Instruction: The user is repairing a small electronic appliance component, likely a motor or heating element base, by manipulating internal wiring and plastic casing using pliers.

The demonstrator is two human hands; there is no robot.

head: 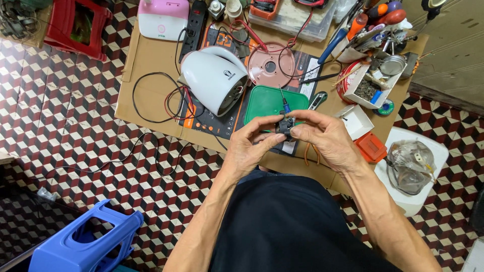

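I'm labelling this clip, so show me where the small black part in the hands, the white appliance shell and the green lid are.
small black part (pixel 285 126), head view, on its dark body between the fingertips.
white appliance shell (pixel 212 76), head view, on its rounded side.
green lid (pixel 267 102), head view, on its flat top.

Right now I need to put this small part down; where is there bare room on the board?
Bare cardboard lies left of the white appliance shell, below the pink box. The far right corner, around the tool cup and parts tray, is crowded.
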